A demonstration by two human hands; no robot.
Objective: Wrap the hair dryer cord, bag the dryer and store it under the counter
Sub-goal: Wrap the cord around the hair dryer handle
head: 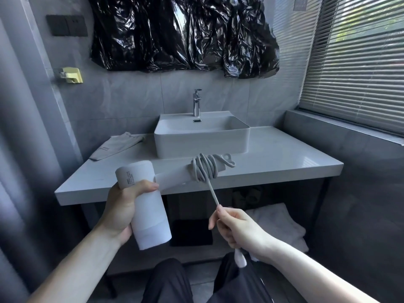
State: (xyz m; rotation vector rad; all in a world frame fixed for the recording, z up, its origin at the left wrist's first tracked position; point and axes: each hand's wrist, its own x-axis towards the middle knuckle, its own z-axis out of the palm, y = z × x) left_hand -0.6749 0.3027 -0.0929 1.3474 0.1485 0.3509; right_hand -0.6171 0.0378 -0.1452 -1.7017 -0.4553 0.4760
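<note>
The right hand point(238, 228) pinches the grey cord point(204, 168), pulled taut from loops around the handle of the hair dryer point(148, 204). The left hand point(122, 206) grips the dryer's white barrel, in front of the table point(273, 162), where a grey bag point(115, 146) lies beside the sink point(201, 138).

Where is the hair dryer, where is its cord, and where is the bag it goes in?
hair dryer point(150, 217): head view, on its white barrel below the left hand.
cord point(204, 169): head view, on the coils wound round the handle.
bag point(115, 145): head view, on the grey cloth lying left of the sink.
</note>
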